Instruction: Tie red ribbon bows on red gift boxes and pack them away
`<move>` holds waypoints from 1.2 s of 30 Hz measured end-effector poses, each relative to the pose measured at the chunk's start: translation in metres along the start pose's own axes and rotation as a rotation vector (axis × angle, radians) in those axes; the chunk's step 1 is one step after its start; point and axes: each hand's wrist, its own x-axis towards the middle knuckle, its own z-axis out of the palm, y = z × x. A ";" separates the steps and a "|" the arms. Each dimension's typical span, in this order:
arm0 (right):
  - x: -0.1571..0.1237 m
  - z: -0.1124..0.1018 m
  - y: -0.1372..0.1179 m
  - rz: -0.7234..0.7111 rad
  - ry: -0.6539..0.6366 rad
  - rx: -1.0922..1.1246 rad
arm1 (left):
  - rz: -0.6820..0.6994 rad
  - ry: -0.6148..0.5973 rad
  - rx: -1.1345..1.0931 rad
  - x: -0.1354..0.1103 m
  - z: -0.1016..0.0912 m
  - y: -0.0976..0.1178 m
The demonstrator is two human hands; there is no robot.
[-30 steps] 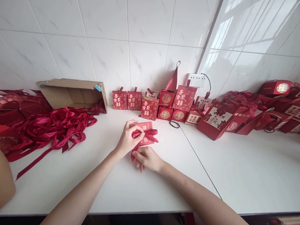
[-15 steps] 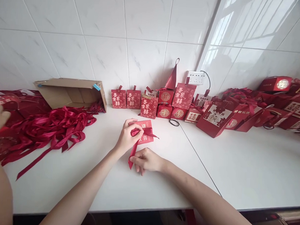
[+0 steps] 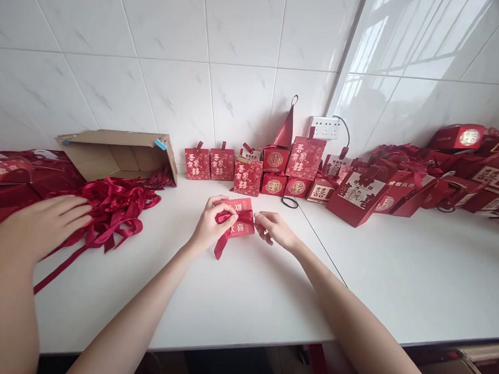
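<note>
A small red box with pale printed characters (image 3: 244,229) lies on the white table in front of me. Around it runs a dark red satin ribbon (image 3: 221,248), one tail of which hangs toward me over the near left side. My left hand (image 3: 215,217) pinches the ribbon on top of the box, thumb against fingers. At the box's right edge, my right hand (image 3: 274,229) has thumb and forefinger closed on the ribbon's other end. Whether the ribbon is knotted under my left fingers is hidden.
Another person's hand (image 3: 45,225) reaches over the heap of red ribbons (image 3: 112,208) at left. Behind that heap, a cardboard box (image 3: 119,143) lies on its side. Finished-looking red gift boxes (image 3: 248,176) line the wall, with more piled at right (image 3: 358,200). A power strip (image 3: 324,128) is on the wall.
My right hand has let go of the near ribbon tail and moved up and right to the other end. My left hand keeps its pinch. The other person's hand has come in over the ribbons.
</note>
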 end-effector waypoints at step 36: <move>0.003 0.015 0.004 -0.183 0.202 0.022 | -0.031 0.354 -0.009 -0.009 0.022 -0.006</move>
